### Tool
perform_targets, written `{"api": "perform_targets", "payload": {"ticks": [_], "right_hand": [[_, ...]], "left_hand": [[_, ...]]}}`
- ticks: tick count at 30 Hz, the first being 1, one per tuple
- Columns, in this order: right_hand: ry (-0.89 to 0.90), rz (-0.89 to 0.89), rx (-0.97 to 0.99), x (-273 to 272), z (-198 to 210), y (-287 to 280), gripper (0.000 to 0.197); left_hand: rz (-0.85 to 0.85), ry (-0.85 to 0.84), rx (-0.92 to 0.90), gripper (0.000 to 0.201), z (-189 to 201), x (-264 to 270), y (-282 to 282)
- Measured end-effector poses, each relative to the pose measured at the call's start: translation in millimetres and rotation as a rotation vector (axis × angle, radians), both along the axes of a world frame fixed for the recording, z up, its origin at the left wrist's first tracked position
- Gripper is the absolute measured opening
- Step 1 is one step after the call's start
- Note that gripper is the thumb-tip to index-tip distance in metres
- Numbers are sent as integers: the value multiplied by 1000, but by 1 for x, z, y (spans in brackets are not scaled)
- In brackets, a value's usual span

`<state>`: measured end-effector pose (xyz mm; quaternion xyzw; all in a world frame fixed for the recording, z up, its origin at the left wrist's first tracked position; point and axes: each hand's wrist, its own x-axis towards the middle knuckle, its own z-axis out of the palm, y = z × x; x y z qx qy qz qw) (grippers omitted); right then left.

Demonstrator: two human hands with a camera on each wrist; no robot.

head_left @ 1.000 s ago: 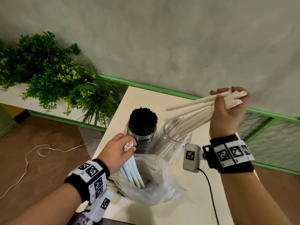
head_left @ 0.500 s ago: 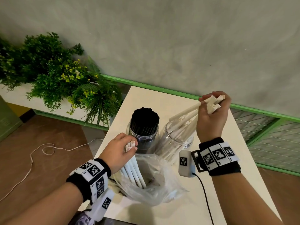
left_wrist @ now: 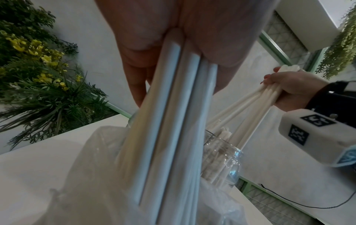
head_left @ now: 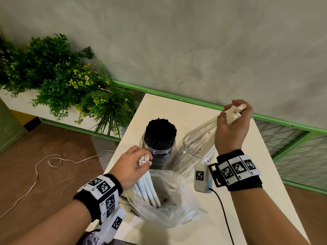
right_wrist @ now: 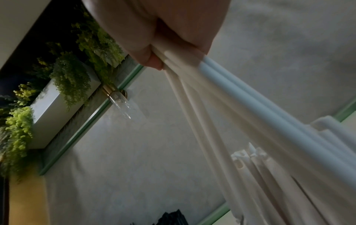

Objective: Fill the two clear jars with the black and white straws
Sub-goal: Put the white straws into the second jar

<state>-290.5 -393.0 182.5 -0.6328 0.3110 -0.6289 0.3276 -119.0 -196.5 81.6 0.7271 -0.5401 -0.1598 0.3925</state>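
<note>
While clamped around a white straw bundle (head_left: 203, 131), right hand (head_left: 231, 128) at 1 o'clock, bundle's lower ends inside right clear jar (head_left: 192, 160). Left hand (head_left: 131, 165) at 7 o'clock, pinching white straws (head_left: 148, 188) upright in plastic bag (head_left: 173, 206) on worktop (head_left: 251, 218). Left jar (head_left: 157, 151) packed with black straws (head_left: 160, 130).
</note>
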Motion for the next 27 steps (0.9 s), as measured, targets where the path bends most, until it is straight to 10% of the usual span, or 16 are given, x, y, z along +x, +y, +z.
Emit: {"api": "perform_targets", "payload": {"ticks": [27], "right_hand": [[10, 73, 184, 11, -17, -17, 42]], "left_hand": [[-5, 16, -31, 31, -3, 3, 1]]}}
